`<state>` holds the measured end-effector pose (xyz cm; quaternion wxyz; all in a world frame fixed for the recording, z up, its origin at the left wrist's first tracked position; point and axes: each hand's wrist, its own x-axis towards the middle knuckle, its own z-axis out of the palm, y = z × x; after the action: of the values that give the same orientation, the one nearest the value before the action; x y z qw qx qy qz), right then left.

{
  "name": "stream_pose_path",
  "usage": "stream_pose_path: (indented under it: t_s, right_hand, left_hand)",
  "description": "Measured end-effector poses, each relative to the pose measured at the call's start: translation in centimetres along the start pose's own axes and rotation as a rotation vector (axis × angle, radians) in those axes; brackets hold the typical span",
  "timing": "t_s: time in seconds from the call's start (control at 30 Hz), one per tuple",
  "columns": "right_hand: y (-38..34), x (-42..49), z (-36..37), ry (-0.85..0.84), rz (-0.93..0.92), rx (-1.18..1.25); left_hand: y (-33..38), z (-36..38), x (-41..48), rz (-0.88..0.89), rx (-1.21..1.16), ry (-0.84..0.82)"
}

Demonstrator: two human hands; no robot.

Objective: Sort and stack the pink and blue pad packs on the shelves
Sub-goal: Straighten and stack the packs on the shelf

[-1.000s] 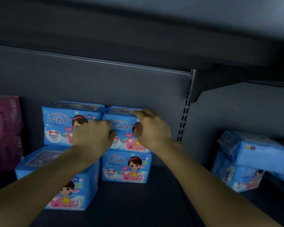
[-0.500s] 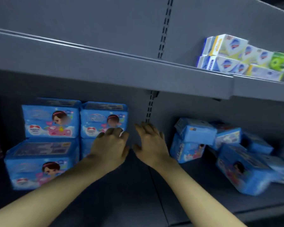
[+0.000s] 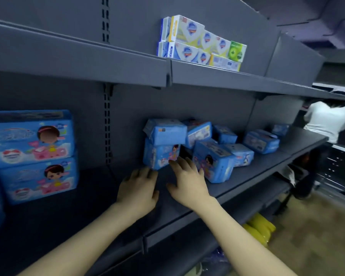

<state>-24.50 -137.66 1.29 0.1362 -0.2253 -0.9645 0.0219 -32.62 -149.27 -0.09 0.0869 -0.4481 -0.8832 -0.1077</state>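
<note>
Both hands empty, fingers spread: my left hand (image 3: pixel 137 189) and right hand (image 3: pixel 187 182) over the shelf (image 3: pixel 263 166). Loose blue packs (image 3: pixel 211 160) jumbled just beyond my right hand; two stacked packs (image 3: pixel 34 156) at left.

dim, bluish light; motion blur throughout, wide-angle bending at the edges.

One head-worn, wide-angle view, close in on shop shelving.

The camera looks forward and down, angled rightward along the middle shelf (image 3: pixel 271 163). It sits near enough that both forearms enter from the bottom edge, with the left hand (image 3: pixel 137 189) and right hand (image 3: pixel 188 182) near centre. The upper shelf (image 3: pixel 88 62) crosses the top and the floor (image 3: pixel 317 236) shows at lower right.
</note>
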Motion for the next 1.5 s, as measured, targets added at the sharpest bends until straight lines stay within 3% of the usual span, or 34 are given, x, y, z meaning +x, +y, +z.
stream_pose_path:
  t_s: [0.4,0.77,1.07,1.5]
  right_hand:
    - [9.7,-1.5,-0.5,-0.038,0.237,-0.031]
    - [15.8,1.9,-0.6,0.007,0.259,0.047]
    - [18.5,5.2,-0.2,-0.055,0.256,0.144]
    - [19.2,7.8,-1.0,-0.091,0.115,0.116]
  left_hand:
    - [4.9,1.6,2.6,0.154,-0.117,-0.164]
    - [8.2,3.0,5.0,0.041,-0.059,-0.171]
    - [10.8,4.6,6.9,-0.049,-0.047,-0.189]
    - [14.7,5.7,9.3,-0.141,-0.127,-0.096]
